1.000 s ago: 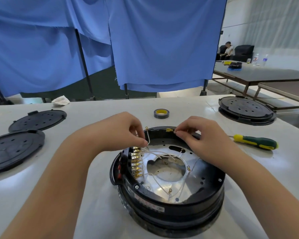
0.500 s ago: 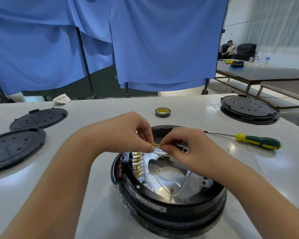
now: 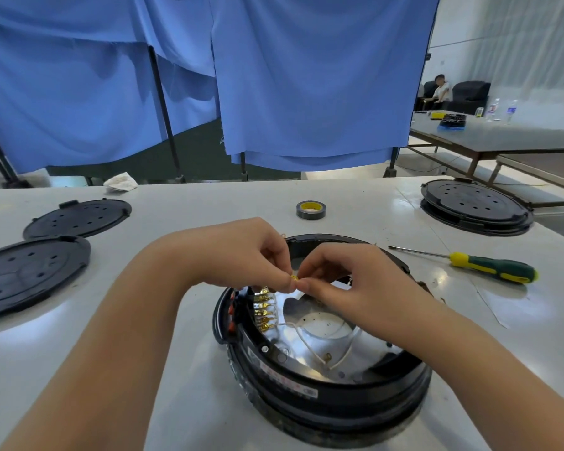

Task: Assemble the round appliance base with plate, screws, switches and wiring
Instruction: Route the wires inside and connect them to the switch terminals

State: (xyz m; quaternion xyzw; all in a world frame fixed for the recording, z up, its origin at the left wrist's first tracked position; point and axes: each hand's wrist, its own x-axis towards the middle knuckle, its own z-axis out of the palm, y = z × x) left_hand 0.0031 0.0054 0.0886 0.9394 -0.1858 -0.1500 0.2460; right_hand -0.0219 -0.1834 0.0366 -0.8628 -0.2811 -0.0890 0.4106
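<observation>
The round black appliance base (image 3: 323,395) stands open side up near the table's front, with a shiny metal plate (image 3: 326,327) inside it. A row of brass terminals (image 3: 265,309) lines its left inner wall, and white wires (image 3: 306,345) run across the plate. My left hand (image 3: 251,252) and my right hand (image 3: 349,278) meet above the base's left rear. Their fingertips pinch a small brass wire connector (image 3: 294,278) between them. The wire behind the connector is hidden by my fingers.
A green and yellow screwdriver (image 3: 489,270) lies right of the base. A roll of black tape (image 3: 310,209) sits behind it. Two black round covers (image 3: 33,271) (image 3: 79,218) lie at the left, another stacked base (image 3: 474,206) at the far right. Blue curtains hang behind the white table (image 3: 355,203).
My right hand has moved left from the base's rear rim to meet my left hand. Both hands now pinch the brass connector together above the terminal row.
</observation>
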